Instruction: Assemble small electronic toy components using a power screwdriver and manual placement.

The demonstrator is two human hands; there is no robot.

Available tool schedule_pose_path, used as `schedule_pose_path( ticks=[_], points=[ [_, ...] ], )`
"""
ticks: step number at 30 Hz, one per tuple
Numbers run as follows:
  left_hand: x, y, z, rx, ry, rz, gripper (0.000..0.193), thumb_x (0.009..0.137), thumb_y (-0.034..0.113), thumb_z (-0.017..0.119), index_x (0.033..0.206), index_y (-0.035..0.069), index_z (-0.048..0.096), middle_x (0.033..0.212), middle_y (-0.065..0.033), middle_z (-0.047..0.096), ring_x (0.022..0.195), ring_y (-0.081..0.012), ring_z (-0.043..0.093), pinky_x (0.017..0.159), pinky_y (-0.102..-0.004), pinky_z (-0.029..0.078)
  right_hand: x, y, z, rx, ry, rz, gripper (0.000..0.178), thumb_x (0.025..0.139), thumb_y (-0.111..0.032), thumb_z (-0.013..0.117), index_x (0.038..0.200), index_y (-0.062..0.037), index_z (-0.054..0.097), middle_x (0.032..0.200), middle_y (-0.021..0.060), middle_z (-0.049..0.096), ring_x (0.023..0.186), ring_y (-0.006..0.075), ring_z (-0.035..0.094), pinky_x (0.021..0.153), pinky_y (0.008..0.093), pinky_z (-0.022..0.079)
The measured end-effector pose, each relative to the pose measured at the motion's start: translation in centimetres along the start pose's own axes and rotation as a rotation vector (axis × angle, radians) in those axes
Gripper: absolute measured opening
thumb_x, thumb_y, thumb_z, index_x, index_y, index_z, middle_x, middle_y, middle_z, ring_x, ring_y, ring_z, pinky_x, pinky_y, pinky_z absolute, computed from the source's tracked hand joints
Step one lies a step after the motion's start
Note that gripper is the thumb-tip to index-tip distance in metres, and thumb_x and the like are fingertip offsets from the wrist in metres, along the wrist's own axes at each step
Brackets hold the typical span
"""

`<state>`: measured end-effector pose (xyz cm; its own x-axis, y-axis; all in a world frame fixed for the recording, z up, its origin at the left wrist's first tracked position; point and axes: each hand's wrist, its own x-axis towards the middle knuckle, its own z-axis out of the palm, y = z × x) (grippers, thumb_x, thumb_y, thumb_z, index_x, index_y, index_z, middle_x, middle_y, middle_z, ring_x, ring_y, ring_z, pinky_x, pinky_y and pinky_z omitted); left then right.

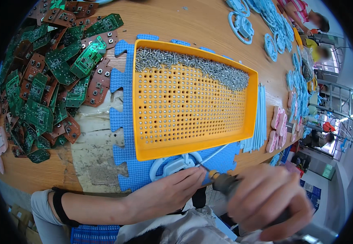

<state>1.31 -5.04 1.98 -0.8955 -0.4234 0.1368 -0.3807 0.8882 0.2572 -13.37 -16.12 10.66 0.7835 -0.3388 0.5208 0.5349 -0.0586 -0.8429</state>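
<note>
My left hand (176, 189) pinches a light-blue plastic part (176, 166) with a round ring-like frame, on the mat in front of me. A pale blue rod (216, 153) extends from beside it toward the right. In my right hand (270, 199) is an electric screwdriver (225, 184), its bit pointing left and reaching the part beside my left fingertips. Just beyond stands a yellow tray (197, 152) with a grid of holes. Many holes hold screws, and a heap of loose silver screws (192, 67) lies along its far side. My left fingers hide some of the part.
Under the tray lies a blue foam mat (123, 162). Green and brown circuit boards (62, 81) are piled at left. Pale blue rods (257, 122) lie right of the tray, near pink parts (278, 126). More light-blue parts (241, 27) cover the far right; people sit beyond.
</note>
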Motion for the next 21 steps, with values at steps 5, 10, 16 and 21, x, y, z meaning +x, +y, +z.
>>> schedule_pose_path(
  ticks=[5,10,16,21],
  points=[
    [0.2,0.0,0.4,-0.013,0.078,-0.029,0.049,0.087,0.022,0.048,0.127,-0.005,0.056,0.137,-0.0158,0.051,0.131,-0.0264,0.042,0.115,-0.0372,0.027,-0.1,0.8,-2.3,-0.464,0.223,-0.083,0.064,0.083,-0.062,0.063,0.106,-0.0057,0.044,0.062,0.0035,0.056,0.045,0.0128,0.056,0.041,0.0241,0.048],
    [0.2,0.0,0.3,-0.031,0.086,-0.074,0.048,0.083,0.016,0.049,0.126,-0.004,0.052,0.132,-0.0113,0.052,0.126,-0.0228,0.045,0.108,-0.0334,0.035,-0.6,2.9,-2.2,-0.519,0.352,-0.067,0.076,0.078,-0.073,0.059,0.110,-0.0051,0.043,0.064,0.0025,0.055,0.046,0.0136,0.054,0.044,0.0260,0.046],
    [0.3,0.0,0.3,-0.028,0.112,-0.083,0.047,0.083,0.016,0.049,0.125,-0.004,0.054,0.131,-0.0125,0.052,0.124,-0.0224,0.047,0.107,-0.0328,0.036,0.8,3.2,-2.0,-0.459,0.421,0.005,0.079,0.077,-0.074,0.059,0.110,-0.0042,0.043,0.064,0.0047,0.055,0.049,0.0162,0.054,0.048,0.0288,0.047],
    [0.3,0.2,0.6,-0.035,0.118,-0.090,0.047,0.082,0.016,0.049,0.124,-0.006,0.054,0.131,-0.0129,0.053,0.124,-0.0224,0.047,0.107,-0.0334,0.036,0.4,3.3,-1.3,-0.333,0.433,0.020,0.033,0.093,-0.023,0.063,0.088,0.0082,0.054,0.060,0.0134,0.056,0.052,0.0200,0.054,0.048,0.0321,0.044]
  ],
)
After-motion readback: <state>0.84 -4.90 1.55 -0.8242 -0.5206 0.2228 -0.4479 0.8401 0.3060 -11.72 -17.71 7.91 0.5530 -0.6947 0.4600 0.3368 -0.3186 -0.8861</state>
